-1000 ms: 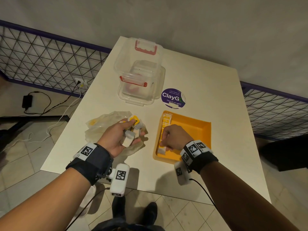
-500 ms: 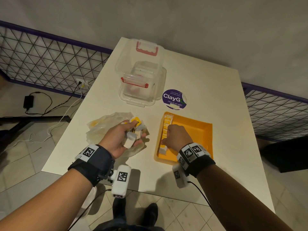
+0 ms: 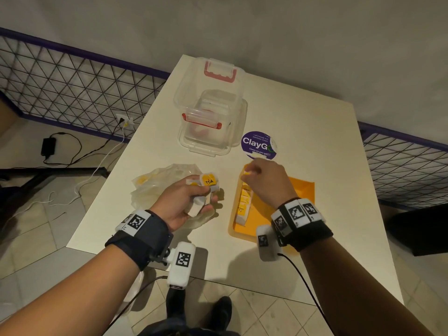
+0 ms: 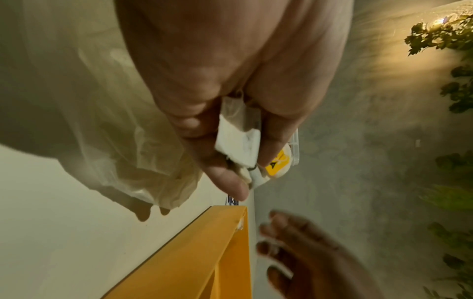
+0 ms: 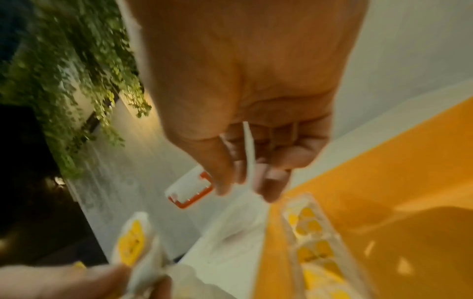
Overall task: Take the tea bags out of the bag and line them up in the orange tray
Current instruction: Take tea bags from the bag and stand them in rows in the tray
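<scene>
Two hands work over a white surface [image 3: 303, 132]. The left hand [image 3: 180, 203] has its fingers [image 4: 227, 176] curled around a small bunch of tea bags [image 3: 206, 190]; how many are in the bunch I cannot tell, though one yellow label with "TEA" on it faces up. Under and behind that hand lies one crumpled clear plastic bag [image 3: 155, 187], with a bit of yellow showing inside it.

The right hand [image 3: 266, 183] hovers above the far left corner of the one orange tray [image 3: 300, 190]. In the right wrist view its fingers [image 5: 271, 182] are curled in and narrow, with a thin white strip between thumb and fingertips; in the head view something yellow shows at the fingertips, so it appears to pinch a single tea bag, but the blur keeps me from being sure.

Inside the tray, one row of tea bags [image 3: 244, 202] stands along the left wall, running from the near end toward the far end; the exact count cannot be read, as the hand covers the far part.

Beyond the tray sit one round purple "ClayGo" sticker [image 3: 258, 144] and one clear container [image 3: 211, 132] with red clips, its lid [image 3: 213, 78] propped behind it
</scene>
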Tool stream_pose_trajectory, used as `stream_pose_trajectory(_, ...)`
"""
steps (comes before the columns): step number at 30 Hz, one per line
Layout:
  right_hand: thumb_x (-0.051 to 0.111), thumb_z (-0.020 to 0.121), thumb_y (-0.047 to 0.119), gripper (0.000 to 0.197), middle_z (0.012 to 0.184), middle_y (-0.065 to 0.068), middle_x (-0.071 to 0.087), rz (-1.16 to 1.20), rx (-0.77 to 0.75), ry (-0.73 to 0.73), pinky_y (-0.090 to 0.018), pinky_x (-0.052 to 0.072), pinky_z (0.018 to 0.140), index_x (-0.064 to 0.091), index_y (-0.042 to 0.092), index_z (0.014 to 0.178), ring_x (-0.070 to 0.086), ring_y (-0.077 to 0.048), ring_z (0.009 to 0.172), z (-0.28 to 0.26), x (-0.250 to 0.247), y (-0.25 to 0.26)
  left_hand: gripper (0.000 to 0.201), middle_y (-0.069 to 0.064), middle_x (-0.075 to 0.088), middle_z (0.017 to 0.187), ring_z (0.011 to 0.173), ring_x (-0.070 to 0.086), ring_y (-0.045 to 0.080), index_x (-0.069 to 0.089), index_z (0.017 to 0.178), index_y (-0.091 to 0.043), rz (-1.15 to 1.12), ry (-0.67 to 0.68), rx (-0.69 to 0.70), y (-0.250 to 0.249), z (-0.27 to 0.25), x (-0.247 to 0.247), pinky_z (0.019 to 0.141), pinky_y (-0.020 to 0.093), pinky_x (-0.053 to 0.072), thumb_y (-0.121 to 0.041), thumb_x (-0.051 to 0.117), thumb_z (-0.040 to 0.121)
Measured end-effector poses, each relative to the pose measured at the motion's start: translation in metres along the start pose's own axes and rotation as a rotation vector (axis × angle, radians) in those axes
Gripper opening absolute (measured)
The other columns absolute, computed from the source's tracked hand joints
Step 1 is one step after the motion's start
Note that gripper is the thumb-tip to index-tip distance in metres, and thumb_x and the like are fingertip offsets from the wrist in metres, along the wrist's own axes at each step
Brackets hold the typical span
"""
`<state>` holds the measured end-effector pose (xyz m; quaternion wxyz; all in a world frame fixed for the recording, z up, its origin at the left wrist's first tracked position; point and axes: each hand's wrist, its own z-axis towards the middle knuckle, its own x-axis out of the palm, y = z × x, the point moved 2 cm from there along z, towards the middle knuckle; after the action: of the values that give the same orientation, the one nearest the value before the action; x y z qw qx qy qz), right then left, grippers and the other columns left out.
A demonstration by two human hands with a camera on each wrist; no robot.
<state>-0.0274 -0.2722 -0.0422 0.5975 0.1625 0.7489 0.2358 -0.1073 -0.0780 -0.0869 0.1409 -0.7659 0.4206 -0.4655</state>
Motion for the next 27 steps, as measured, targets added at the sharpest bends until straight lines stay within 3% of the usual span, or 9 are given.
stream_pose_trajectory(2, 0.072, 0.087, 0.026, 0.026, 0.100, 0.005, 0.066, 0.149, -0.154, 0.054, -0.019, 0.047, 0.074, 0.070, 0.023, 0.112, 0.060, -0.009, 0.081, -0.007, -0.006, 0.023, 0.033, 0.024, 0.065, 0.106, 0.086, 0.064, 0.028, 0.056, 0.125, 0.000, 0.036, -0.028, 0.006, 0.001, 0.002, 0.001, 0.062, 0.031, 0.054, 0.001, 0.058, 0.092)
stream_pose_trajectory(6, 0.074, 0.085, 0.027, 0.028, 0.104, 0.006, 0.062, 0.043, -0.281, 0.196, -0.018, 0.046, 0.073, 0.071, 0.025, 0.113, 0.059, -0.011, 0.084, -0.009, 0.008, 0.044, 0.022, 0.019, 0.069, 0.103, 0.081, 0.068, 0.024, 0.062, 0.114, -0.004, 0.160, -0.053, 0.038, 0.002, 0.005, 0.008, 0.062, 0.030, 0.057, -0.003, 0.062, 0.092)
stream_pose_trajectory(9, 0.072, 0.085, 0.020, 0.016, 0.095, 0.000, 0.068, 0.001, -0.247, 0.184, -0.024, 0.045, 0.071, 0.075, 0.016, 0.100, 0.059, -0.014, 0.082, -0.006, 0.014, 0.045, 0.020, 0.016, 0.070, 0.098, 0.077, 0.069, 0.021, 0.064, 0.113, -0.005, 0.189, -0.055, 0.047, 0.001, 0.005, 0.012, 0.059, 0.028, 0.057, -0.003, 0.062, 0.093)
stream_pose_trajectory(13, 0.073, 0.085, 0.021, 0.009, 0.083, 0.002, 0.069, 0.067, -0.203, 0.152, -0.025, 0.046, 0.067, 0.075, 0.014, 0.091, 0.061, -0.014, 0.078, -0.005, 0.014, 0.041, 0.025, 0.018, 0.070, 0.102, 0.075, 0.068, 0.021, 0.062, 0.117, -0.003, 0.185, -0.070, 0.056, -0.001, 0.004, 0.011, 0.059, 0.028, 0.057, -0.003, 0.062, 0.093)
stream_pose_trajectory(16, 0.072, 0.087, 0.022, 0.008, 0.080, 0.004, 0.068, 0.060, -0.199, 0.137, -0.025, 0.046, 0.067, 0.074, 0.014, 0.088, 0.061, -0.012, 0.077, -0.005, 0.010, 0.037, 0.028, 0.019, 0.070, 0.104, 0.077, 0.068, 0.022, 0.061, 0.120, -0.002, 0.179, -0.071, 0.053, 0.000, 0.003, 0.010, 0.061, 0.029, 0.058, -0.005, 0.063, 0.092)
stream_pose_trajectory(21, 0.074, 0.086, 0.025, 0.011, 0.077, 0.003, 0.070, 0.092, -0.160, -0.015, -0.028, 0.051, 0.069, 0.073, 0.015, 0.082, 0.062, -0.008, 0.074, 0.002, -0.019, 0.024, 0.026, 0.017, 0.066, 0.095, 0.074, 0.066, 0.020, 0.061, 0.120, -0.003, 0.141, -0.067, 0.050, -0.001, 0.001, 0.009, 0.058, 0.028, 0.054, -0.004, 0.060, 0.094)
stream_pose_trajectory(27, 0.072, 0.086, 0.019, 0.009, 0.077, 0.000, 0.068, 0.036, -0.028, 0.035, -0.030, 0.050, 0.068, 0.068, 0.012, 0.081, 0.062, -0.011, 0.072, 0.001, -0.032, -0.001, 0.026, 0.017, 0.066, 0.091, 0.073, 0.064, 0.022, 0.060, 0.121, -0.002, 0.123, -0.075, 0.028, -0.001, 0.000, 0.011, 0.054, 0.027, 0.053, -0.004, 0.059, 0.095)
